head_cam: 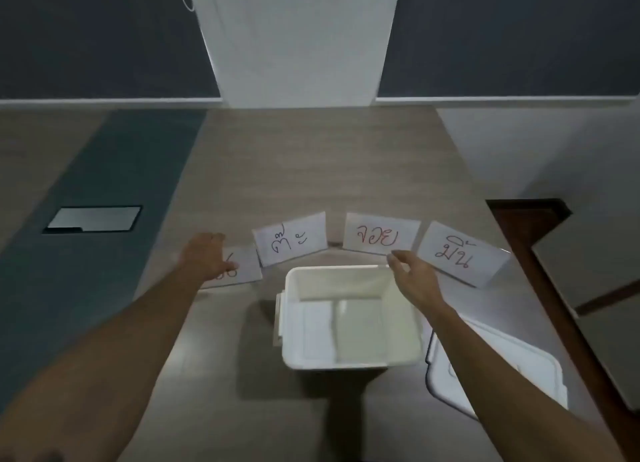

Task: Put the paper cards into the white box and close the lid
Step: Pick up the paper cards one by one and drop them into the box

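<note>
An open white box stands in the middle of the wooden table, with paper lying flat on its bottom. Its white lid lies to the right of it. Behind the box is an arc of several paper cards with handwriting. My left hand rests palm down on the leftmost card and hides most of it. The second card lies free. My right hand has its fingertips at the lower edge of the red-lettered card; whether they pinch it is unclear. The rightmost card lies untouched.
The wooden table ends at a wall and a white pillar at the back. A dark strip with a metal cable hatch runs along the left. The table's right edge drops to dark wood and floor beside the lid.
</note>
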`<act>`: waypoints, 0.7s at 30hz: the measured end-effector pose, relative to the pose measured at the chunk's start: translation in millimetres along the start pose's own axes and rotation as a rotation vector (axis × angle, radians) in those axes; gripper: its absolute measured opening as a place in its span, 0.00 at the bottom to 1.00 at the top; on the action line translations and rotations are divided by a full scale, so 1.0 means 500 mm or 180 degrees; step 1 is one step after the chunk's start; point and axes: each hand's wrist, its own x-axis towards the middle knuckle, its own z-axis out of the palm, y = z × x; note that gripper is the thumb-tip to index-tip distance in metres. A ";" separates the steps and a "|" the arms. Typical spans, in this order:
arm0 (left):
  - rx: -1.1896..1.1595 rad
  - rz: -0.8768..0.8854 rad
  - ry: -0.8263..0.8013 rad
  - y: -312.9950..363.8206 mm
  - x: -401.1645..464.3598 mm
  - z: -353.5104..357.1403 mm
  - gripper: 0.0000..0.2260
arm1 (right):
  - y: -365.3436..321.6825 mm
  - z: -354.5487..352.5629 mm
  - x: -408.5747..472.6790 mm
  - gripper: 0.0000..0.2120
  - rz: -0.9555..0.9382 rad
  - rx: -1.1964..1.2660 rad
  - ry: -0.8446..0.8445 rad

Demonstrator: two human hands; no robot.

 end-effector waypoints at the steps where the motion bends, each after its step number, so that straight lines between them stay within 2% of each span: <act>1: 0.0037 0.0020 -0.0053 -0.008 0.010 0.004 0.38 | 0.009 0.004 -0.004 0.19 0.0076 0.0152 0.0045; 4: 0.0036 0.0072 -0.0225 -0.015 0.018 0.009 0.28 | 0.025 0.014 -0.027 0.16 0.0436 0.0561 -0.0083; 6: 0.0098 0.0160 -0.0315 -0.016 0.028 0.015 0.19 | 0.027 0.025 -0.024 0.18 0.0885 0.1282 -0.0279; 8: 0.0204 0.0235 -0.0302 -0.019 0.033 0.022 0.17 | 0.027 0.028 -0.019 0.21 0.1197 0.1842 -0.0490; 10: 0.0279 0.0221 -0.0286 -0.025 0.038 0.027 0.19 | 0.034 0.037 -0.004 0.23 0.1266 0.1902 -0.0582; 13: 0.0130 0.0229 -0.0064 -0.033 0.025 0.022 0.21 | 0.017 0.047 0.003 0.19 0.1124 0.1737 -0.0617; 16: -0.0183 0.0280 0.0387 -0.038 -0.005 -0.008 0.13 | 0.006 0.054 0.007 0.19 0.0968 0.1552 -0.0560; 21: -0.0155 0.0523 0.1134 0.012 -0.083 -0.091 0.05 | -0.001 0.067 0.008 0.18 0.0854 0.1440 -0.0452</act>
